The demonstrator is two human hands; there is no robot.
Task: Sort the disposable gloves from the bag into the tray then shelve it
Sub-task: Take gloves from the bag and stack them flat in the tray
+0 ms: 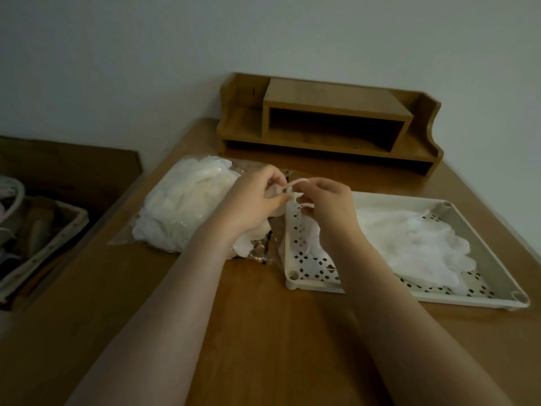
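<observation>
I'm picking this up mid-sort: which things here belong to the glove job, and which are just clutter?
Job: bag of gloves; glove held by left hand and right hand; tray; gloves in tray; wooden shelf.

Clutter: basket beside the table.

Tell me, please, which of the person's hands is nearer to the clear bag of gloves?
Left. The left hand is over the open end of the bag; the right hand is farther off, above the left edge of the tray.
</observation>
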